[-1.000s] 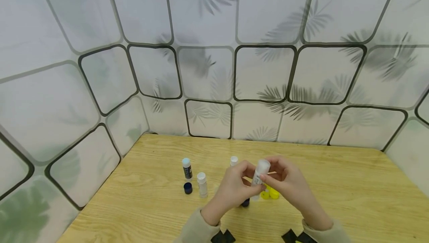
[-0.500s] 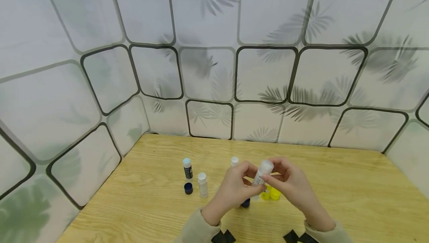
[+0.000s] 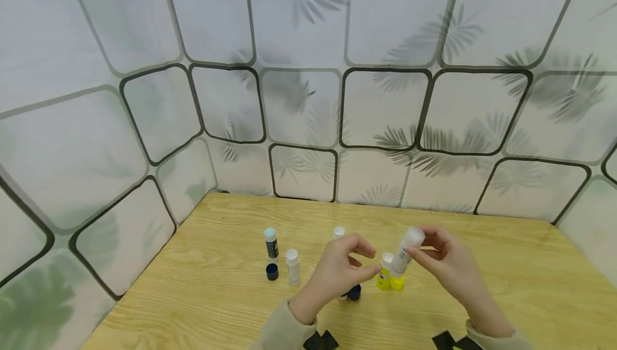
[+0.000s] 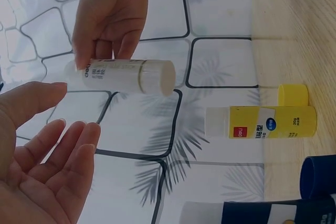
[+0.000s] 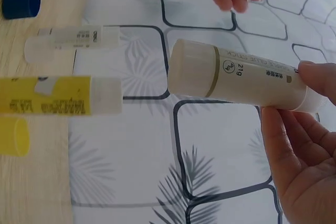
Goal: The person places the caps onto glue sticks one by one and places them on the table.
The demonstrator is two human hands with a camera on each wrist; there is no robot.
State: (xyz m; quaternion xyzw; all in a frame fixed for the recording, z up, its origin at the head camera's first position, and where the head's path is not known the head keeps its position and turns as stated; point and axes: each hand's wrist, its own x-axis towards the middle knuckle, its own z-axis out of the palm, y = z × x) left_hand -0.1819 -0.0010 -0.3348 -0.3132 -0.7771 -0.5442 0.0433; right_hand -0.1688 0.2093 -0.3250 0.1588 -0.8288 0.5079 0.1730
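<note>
A white glue stick (image 3: 406, 254) is tilted above the table, pinched near its upper end between the thumb and fingers of my right hand (image 3: 455, 272). Its printed label faces the camera in the right wrist view. My left hand (image 3: 337, 272) is off to its left, fingers loosely bent and nothing between them. Under the held stick stands a yellow glue stick (image 3: 383, 276) with its pale tip bare; a yellow cap (image 3: 397, 284) is beside it. Close to my left hand are a navy cap (image 3: 354, 292) and a navy glue stick (image 4: 262, 213), mostly hidden in the head view.
Farther left stand another navy glue stick (image 3: 271, 244) with a light-blue top, a navy cap (image 3: 272, 272) and a white glue stick (image 3: 293, 268). One more white stick (image 3: 339, 232) stands behind my left hand. A patterned cloth (image 3: 299, 173) backs the wooden table (image 3: 212, 285).
My left hand has let go of the white glue stick. My right hand has carried it to the right, away from the left hand, uncovering the yellow glue stick. My left hand stays nearly in place.
</note>
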